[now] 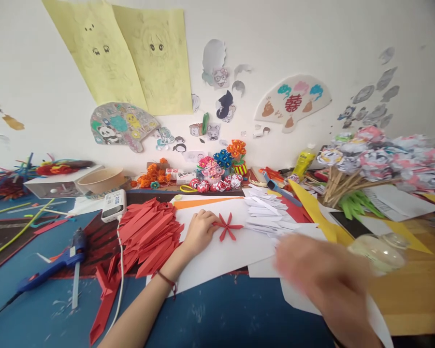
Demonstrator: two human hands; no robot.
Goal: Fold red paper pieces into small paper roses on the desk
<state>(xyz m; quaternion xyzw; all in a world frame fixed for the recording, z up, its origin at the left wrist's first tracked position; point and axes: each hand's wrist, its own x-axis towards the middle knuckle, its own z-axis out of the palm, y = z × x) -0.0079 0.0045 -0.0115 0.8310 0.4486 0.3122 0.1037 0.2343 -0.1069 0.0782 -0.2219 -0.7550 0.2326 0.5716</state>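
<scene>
A red folded-paper flower (227,226) with several narrow pointed petals lies on white paper sheets (217,258). My left hand (201,232) rests beside it, its fingertips closed on the tip of the flower's left petal. My right hand (322,270) is raised over the right side of the table, smeared by motion, so its fingers and anything in them cannot be made out. A large pile of red folded-paper strips (148,237) lies left of my left hand. White folded-paper strips (266,210) are heaped just right of the flower.
A blue glue gun (72,253) and a white power bank (114,205) with a cable lie at left. Behind stand small paper flowers (212,169). At right are a glass jar (379,251), yellow paper (313,215) and paper bouquets (380,159).
</scene>
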